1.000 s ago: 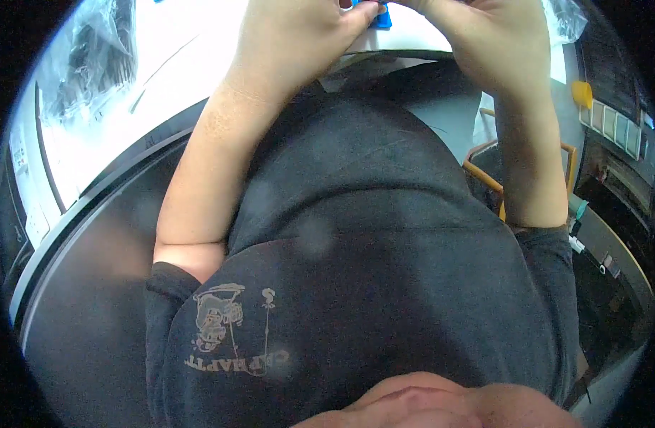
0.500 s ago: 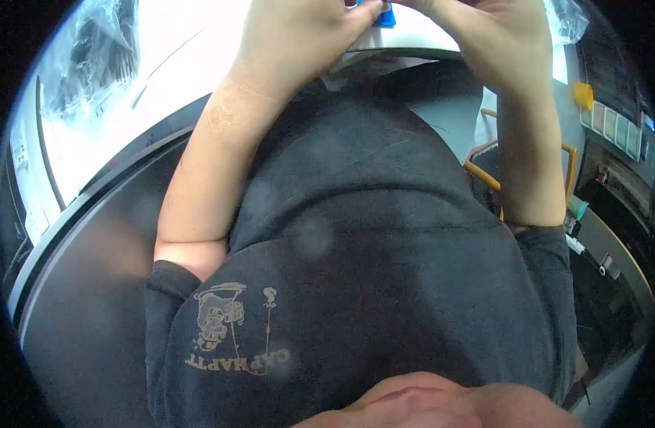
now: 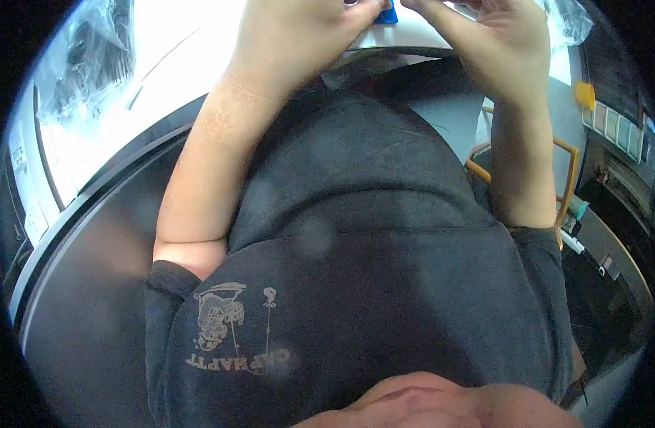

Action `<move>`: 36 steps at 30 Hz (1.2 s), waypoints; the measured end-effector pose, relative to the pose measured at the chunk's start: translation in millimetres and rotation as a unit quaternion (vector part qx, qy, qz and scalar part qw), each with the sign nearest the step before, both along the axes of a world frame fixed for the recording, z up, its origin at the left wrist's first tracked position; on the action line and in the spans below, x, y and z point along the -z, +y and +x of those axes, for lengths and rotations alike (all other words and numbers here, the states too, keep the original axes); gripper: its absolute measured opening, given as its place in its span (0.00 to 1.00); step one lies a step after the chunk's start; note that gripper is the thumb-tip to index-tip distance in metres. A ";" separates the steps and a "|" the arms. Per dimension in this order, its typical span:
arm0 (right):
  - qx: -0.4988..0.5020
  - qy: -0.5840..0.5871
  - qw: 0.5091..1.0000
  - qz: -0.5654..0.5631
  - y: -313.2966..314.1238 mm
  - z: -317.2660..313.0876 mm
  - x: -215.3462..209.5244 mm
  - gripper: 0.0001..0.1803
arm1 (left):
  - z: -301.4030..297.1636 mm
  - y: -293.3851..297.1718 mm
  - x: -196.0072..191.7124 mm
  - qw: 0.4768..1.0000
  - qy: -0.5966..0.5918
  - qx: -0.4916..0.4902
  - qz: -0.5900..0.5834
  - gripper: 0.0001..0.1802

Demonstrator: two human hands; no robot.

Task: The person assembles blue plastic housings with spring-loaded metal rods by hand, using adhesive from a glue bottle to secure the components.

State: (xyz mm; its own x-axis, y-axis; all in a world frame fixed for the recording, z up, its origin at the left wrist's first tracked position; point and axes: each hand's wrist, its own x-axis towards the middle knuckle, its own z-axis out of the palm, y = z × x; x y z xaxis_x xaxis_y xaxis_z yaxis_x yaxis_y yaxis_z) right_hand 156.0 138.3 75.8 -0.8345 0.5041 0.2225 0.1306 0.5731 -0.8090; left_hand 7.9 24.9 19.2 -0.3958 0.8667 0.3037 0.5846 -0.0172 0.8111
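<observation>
Both of my hands are raised to the top edge of the view, over a white table. A small blue object sits between them, mostly cut off by the frame. My left hand is curled with its fingertips against the blue object. From the other side, my right hand reaches its fingers toward the same piece. The fingertips of both hands are partly out of view. My dark grey shirt fills the middle of the picture.
A clear plastic bag with dark parts lies on the table at the far left. Another crumpled clear bag lies at the top right. An orange-framed chair and a yellow item stand to my right.
Both hands and the blue object have shifted slightly toward the top edge. The arms otherwise hold the same pose.
</observation>
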 end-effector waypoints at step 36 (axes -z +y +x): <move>0.004 -0.084 0.989 0.120 3.5 -5.2 15.7 0.11 | -2.8 -0.8 0.5 0.999 -0.009 -0.024 -0.032 0.09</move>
